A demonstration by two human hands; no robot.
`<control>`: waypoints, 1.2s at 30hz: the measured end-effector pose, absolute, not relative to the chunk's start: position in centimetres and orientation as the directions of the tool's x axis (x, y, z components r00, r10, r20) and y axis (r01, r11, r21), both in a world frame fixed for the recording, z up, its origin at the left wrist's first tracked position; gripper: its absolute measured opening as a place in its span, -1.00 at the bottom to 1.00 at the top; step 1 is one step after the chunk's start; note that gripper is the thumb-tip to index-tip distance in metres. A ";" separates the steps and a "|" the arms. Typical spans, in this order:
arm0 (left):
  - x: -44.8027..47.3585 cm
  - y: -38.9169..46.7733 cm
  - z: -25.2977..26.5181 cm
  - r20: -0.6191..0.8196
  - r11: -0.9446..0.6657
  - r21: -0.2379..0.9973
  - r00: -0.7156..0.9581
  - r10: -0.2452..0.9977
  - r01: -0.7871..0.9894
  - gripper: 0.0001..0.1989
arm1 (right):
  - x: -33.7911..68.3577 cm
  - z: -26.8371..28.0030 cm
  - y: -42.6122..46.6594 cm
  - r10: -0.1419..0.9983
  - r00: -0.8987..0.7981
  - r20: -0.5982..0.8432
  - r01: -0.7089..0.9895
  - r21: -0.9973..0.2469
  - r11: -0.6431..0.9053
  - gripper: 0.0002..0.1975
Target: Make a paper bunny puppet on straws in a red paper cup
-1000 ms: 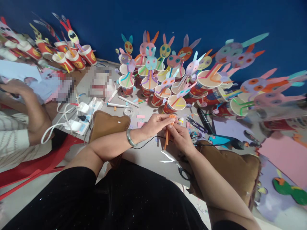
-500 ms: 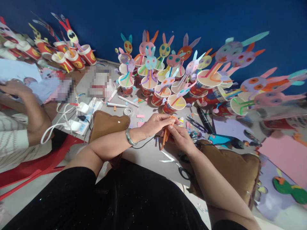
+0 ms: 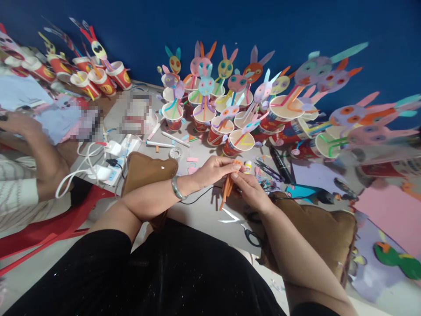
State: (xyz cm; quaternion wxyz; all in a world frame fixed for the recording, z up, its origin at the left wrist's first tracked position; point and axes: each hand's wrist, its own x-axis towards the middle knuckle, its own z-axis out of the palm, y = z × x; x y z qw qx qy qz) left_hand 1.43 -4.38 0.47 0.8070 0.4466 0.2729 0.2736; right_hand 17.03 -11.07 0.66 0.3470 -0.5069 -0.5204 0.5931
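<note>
Between my two hands, above the table's front part, is a bunch of narrow orange paper strips (image 3: 227, 188), their lower ends hanging down. My left hand (image 3: 215, 170), with a bangle (image 3: 177, 188) on its wrist, pinches the strips near the top. From the other side my right hand (image 3: 248, 186) closes on the same strips, thumb pressed against them. Some of the fingers are hidden behind the paper. Just below the strips lies a pair of scissors (image 3: 253, 237) with its blades spread. A black cable (image 3: 200, 198) runs behind my left wrist.
Paper cups (image 3: 238, 142) with paper rabbit figures crowd the back, before a blue wall. Brown cushions (image 3: 149, 172) lie beside both forearms. A power strip (image 3: 116, 173) with white cables is at left, near another person's arm (image 3: 49, 149). Pink paper (image 3: 391, 210) lies at right.
The orange strips hang slightly lower and more fanned out between my hands, which stay in nearly the same place. The other person's hand at left has shifted a little.
</note>
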 end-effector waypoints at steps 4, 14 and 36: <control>1.3 -4.6 1.1 -0.201 0.470 0.859 0.712 0.673 -0.201 -0.52 | 17.1 0.7 -11.0 0.937 -0.259 -0.234 0.142 -0.969 -0.203 -0.37; 1.3 -4.7 0.6 -0.199 0.453 0.867 0.688 0.698 -0.209 -0.57 | 16.8 -0.1 -11.2 0.970 -0.135 -0.203 0.125 -0.974 -0.186 -0.43; 1.4 -4.7 0.1 -0.216 0.453 0.869 0.670 0.711 -0.200 -0.47 | 16.9 0.4 -11.2 0.964 -0.158 -0.215 0.149 -0.970 -0.192 -0.42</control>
